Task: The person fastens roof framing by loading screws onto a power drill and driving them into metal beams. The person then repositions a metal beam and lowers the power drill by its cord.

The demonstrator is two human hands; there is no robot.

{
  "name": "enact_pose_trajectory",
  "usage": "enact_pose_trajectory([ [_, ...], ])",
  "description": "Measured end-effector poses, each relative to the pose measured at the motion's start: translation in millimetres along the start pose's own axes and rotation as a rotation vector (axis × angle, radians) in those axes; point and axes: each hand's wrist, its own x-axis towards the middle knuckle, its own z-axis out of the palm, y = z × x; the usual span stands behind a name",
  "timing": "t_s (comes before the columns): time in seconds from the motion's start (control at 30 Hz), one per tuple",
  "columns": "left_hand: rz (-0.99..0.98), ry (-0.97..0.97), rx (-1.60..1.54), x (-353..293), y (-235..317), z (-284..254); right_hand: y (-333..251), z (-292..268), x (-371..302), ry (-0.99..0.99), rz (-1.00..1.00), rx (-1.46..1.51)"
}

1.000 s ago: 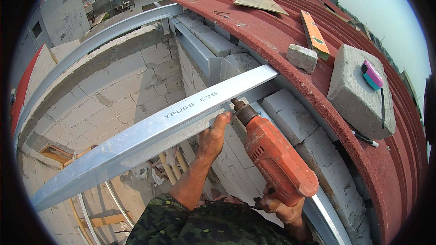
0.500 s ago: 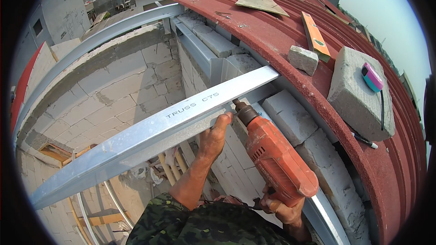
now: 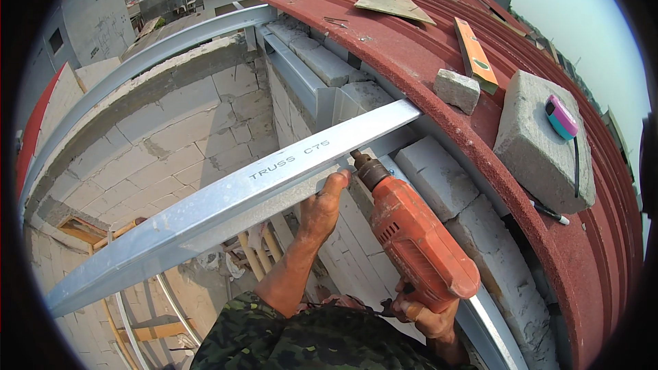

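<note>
A long silvery steel truss channel runs from the lower left up to the edge of the red roof. My left hand is closed at its near lower edge, thumb up, with the fingers partly hidden behind it. My right hand grips the handle of an orange-red power drill. The drill's dark chuck points up and left, its tip at the near side of the channel, just right of my left thumb. Another steel channel passes beneath the drill along the wall top.
Grey blocks line the wall top. On the red metal roof lie an orange spirit level, a board, a concrete block carrying a pink-and-teal tape measure, and a marker. A deep walled space with bamboo poles drops away below.
</note>
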Motion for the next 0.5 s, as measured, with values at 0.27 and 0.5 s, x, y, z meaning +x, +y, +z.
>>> enact_pose_trajectory([
  [0.27,0.044,-0.014,-0.03,-0.9,0.1,1.3,1.8,0.3,5.1,-0.029,-0.031,-0.022],
  [0.5,0.088,-0.026,0.017,2.0,-2.3,-3.1,-6.0,12.1,10.4,0.041,-0.044,0.029],
])
